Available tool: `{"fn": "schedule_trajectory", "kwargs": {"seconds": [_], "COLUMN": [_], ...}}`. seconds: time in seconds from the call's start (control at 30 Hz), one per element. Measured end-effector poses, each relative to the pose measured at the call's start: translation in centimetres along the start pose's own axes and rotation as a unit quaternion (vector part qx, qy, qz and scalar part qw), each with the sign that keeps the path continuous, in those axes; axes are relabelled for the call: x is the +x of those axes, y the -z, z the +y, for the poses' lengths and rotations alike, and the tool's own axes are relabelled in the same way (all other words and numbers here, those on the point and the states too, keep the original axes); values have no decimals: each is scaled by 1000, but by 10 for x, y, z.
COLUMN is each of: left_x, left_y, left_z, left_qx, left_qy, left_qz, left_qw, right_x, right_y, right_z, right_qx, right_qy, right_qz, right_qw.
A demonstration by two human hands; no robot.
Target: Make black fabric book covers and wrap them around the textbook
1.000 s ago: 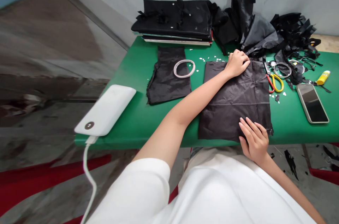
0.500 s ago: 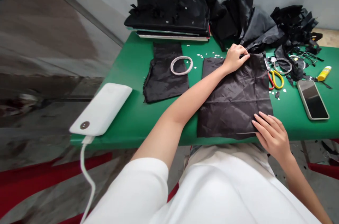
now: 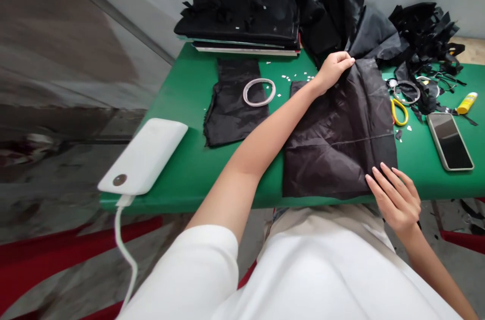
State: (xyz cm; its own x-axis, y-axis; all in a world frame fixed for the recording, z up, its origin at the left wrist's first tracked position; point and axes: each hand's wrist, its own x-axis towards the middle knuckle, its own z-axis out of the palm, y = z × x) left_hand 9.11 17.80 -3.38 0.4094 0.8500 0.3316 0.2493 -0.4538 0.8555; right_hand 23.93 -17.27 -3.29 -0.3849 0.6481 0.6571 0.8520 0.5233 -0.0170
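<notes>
A dark square of cloth (image 3: pixel 337 138) lies on the green table (image 3: pixel 189 163) in front of me. My left hand (image 3: pixel 332 70) pinches its far edge and holds that edge lifted off the table. My right hand (image 3: pixel 396 199) rests flat, fingers spread, on the near right corner of the cloth. A second, smaller black cloth piece (image 3: pixel 235 105) lies to the left with a white ring (image 3: pixel 259 92) on it.
A white power bank (image 3: pixel 146 156) with a cable sits at the near left edge. Folded black fabric (image 3: pixel 242 14) and loose scraps (image 3: pixel 420 32) pile at the back. Yellow-handled scissors (image 3: pixel 399 110), metal rings (image 3: pixel 406 91), a phone (image 3: pixel 449 141) and a yellow tube (image 3: pixel 466 103) lie at the right.
My left hand has raised the cloth's far edge, which now covers part of the scissors. My right hand slid from the near middle of the cloth to its near right corner.
</notes>
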Motion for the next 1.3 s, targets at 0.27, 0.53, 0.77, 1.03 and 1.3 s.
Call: {"fn": "schedule_trajectory", "kwargs": {"seconds": [0.27, 0.53, 0.77, 1.03, 1.3], "left_x": [0, 0, -2, -5, -5], "left_y": [12, 8, 10, 9, 0], "left_z": [18, 22, 25, 32, 37], "left_qx": [-58, -120, -102, -37, 5], "left_qy": [-11, -4, 2, -19, -17], "left_qz": [-19, -31, -40, -42, 10], "left_qw": [998, 992, 994, 998, 1000], "right_x": [10, 20, 19, 11, 10], "right_y": [11, 40, 31, 19, 13], "right_z": [-6, 20, 24, 24, 21], "right_qx": [47, -1, -18, -66, -86], "right_qy": [-54, 36, 137, 114, 52], "right_qz": [-21, -110, 1, 28, -63], "right_qw": [997, 993, 990, 991, 993]}}
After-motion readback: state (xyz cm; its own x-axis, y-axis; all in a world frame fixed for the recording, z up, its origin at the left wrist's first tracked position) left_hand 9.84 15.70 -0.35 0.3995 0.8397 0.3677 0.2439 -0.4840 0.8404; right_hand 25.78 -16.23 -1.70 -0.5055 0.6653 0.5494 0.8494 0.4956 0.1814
